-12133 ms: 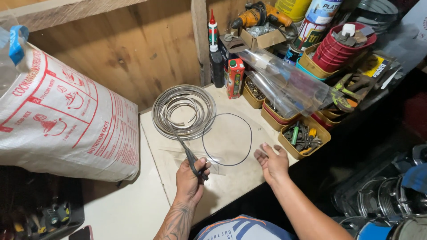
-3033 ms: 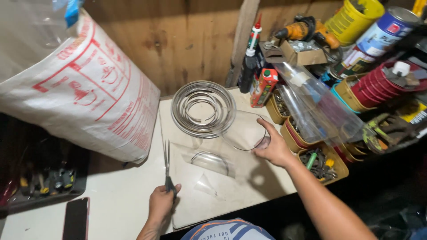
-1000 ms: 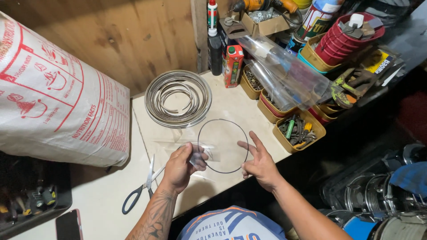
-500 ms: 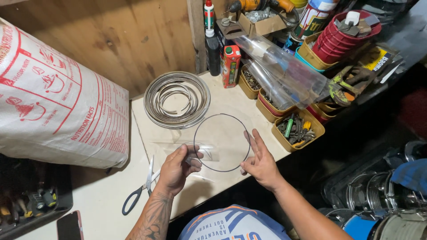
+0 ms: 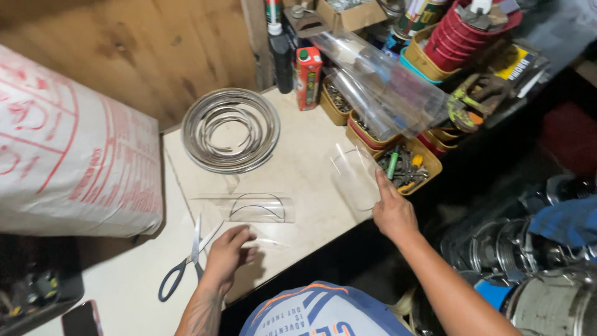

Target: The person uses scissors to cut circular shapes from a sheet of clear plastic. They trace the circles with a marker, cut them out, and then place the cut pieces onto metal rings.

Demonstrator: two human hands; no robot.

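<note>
My right hand (image 5: 392, 211) grips the near edge of a cut piece of clear plastic (image 5: 352, 176) and holds it at the right side of the table, beside a yellow tray of tools (image 5: 425, 163). My left hand (image 5: 225, 254) rests palm down on the pale tabletop (image 5: 298, 168) with its fingers loosely curled and holding nothing. Its fingertips are just short of a leftover clear plastic strip with a curved cut-out (image 5: 252, 209). Scissors with dark handles (image 5: 186, 261) lie shut-bladed just left of that hand.
A coil of flat metal band (image 5: 230, 129) lies at the back of the table. A large printed white sack (image 5: 68, 155) fills the left. Rolled clear sheets (image 5: 379, 81), a red can (image 5: 308, 78), bottles and trays of hardware crowd the back right. Metal tins (image 5: 504, 249) stand below right.
My right hand has carried the cut clear piece away to the right, toward the trays. My left hand has let go of it and drawn back beside the scissors.
</note>
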